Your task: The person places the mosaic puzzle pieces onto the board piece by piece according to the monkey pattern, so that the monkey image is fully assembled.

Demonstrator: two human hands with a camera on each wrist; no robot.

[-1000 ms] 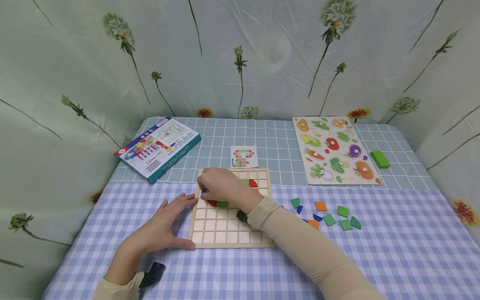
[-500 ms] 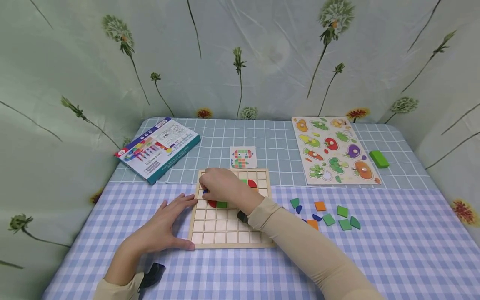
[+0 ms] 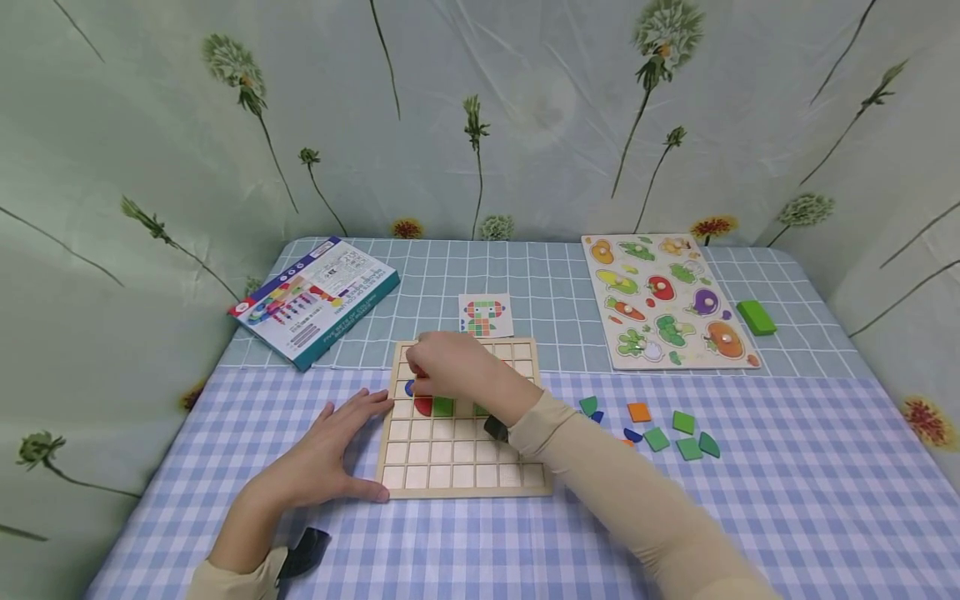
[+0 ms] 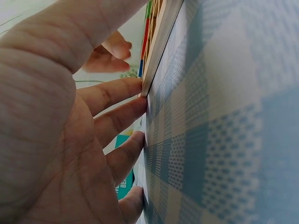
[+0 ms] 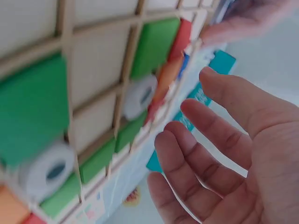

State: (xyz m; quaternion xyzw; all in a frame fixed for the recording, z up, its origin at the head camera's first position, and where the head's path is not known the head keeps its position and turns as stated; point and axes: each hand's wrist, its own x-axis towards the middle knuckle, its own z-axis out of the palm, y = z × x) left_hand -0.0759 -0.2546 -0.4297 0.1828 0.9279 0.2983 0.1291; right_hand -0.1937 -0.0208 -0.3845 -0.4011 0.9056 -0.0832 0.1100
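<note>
A: Near side first?
B: Blue-and-white checked cloth, under most of the landmark: a pale wooden grid board, lying flat.

A: Left hand?
B: Left hand at the board's left side. Fingers spread, thumb wide of them. Thumb tip at the near left corner, forefinger and middle finger touching the left edge. Gripping nothing.

A: Right hand?
B: Right hand above the board's far left part. Right wrist view: fingers loosely bent, thumb apart, nothing between.

A: Pieces in the board?
B: Red quarter-round tile toward the left edge, green square tile just right of it, blue curved tile slightly farther off. Right wrist view adds a white round piece with a dark spot, blurred.

A: Loose ones?
B: Right of the board, on the cloth: orange square tile, dark-green quarter-round tile, blue half-round tile, several more greens.

A: Beyond?
B: Just past the board's far edge, white card with a tile figure. Past it leftward, blue-and-teal printed box; rightward, wooden vegetable puzzle, then bright-green block. Farthest, pale dandelion-print curtain.
</note>
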